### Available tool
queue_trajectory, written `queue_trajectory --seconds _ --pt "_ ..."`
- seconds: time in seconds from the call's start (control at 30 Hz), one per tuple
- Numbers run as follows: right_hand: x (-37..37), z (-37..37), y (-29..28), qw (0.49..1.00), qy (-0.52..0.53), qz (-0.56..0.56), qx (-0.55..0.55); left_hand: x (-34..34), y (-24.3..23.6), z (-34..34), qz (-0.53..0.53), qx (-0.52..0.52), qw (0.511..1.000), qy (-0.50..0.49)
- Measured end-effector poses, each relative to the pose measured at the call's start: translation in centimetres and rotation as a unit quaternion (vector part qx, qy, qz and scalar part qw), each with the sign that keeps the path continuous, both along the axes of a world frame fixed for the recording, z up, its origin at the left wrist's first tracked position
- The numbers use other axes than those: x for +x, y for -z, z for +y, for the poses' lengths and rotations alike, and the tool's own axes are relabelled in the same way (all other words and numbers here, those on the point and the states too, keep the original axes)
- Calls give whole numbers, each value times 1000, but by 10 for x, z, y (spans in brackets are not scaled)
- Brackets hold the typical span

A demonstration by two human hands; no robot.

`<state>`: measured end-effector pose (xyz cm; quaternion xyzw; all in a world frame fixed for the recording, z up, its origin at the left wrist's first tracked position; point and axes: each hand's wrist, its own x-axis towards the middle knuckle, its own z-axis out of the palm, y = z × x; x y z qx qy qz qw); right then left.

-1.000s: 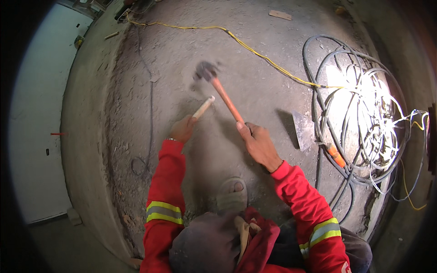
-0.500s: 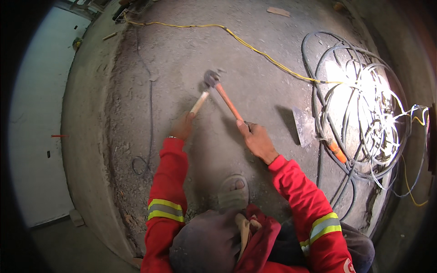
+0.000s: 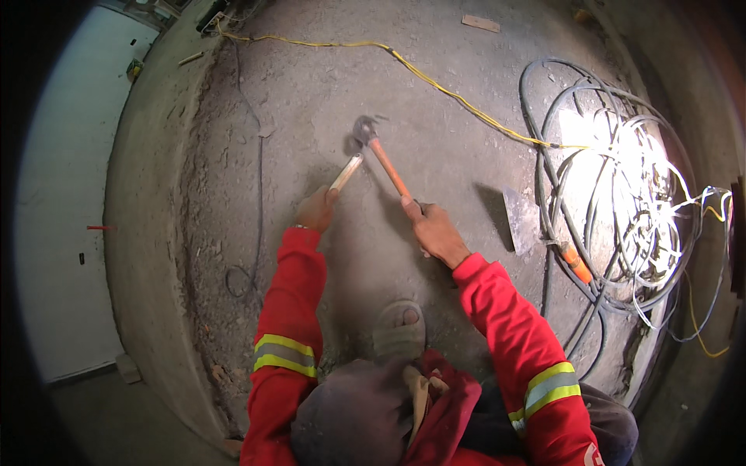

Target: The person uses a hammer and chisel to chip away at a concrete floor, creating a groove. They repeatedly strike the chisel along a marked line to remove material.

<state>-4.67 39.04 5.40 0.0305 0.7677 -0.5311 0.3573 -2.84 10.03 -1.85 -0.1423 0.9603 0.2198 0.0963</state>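
A worker in red sleeves with reflective bands gripped a hammer (image 3: 390, 167) by the lower end of its orange handle, the right hand (image 3: 437, 233) closed around it, above a dusty floor (image 3: 451, 167). Just left of the hammer, the left hand (image 3: 316, 208) was closed around a pale rod (image 3: 346, 172), whose upper tip lay near the hammer's blurred dark head; whether the two touched could not be told. Right of the hammer, a flat metal trowel (image 3: 519, 221) with an orange handle lay beside a brightly lit heap of coiled cables (image 3: 622, 194). A yellow cord (image 3: 342, 44) ran across the ground beyond the hammer, with a flat brown piece (image 3: 480, 23) farther off. Nearer the wearer than the hammer, a sandaled foot (image 3: 399, 330) showed. A white marking (image 3: 593, 455) on the right sleeve, below the hammer and to its right, was cut off by the picture's edge and unreadable.
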Motion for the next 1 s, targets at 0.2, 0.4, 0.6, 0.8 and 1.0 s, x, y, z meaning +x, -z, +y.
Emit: queue_trajectory --seconds 0.2,0.4,0.6,0.8,1.0 --pt "8 4 -30 971 58 208 -105 0 3 -3 -18 19 1000 -16" --pt "18 -3 16 973 43 222 -39 1 6 4 8 17 999 30" --pt "5 12 -12 989 -17 145 1 3 -3 12 -15 9 1000 -6" --pt "22 13 -27 963 66 224 -133 3 -7 17 7 -5 1000 21" --pt "14 6 27 982 -10 177 63 2 -11 17 -15 8 1000 16"
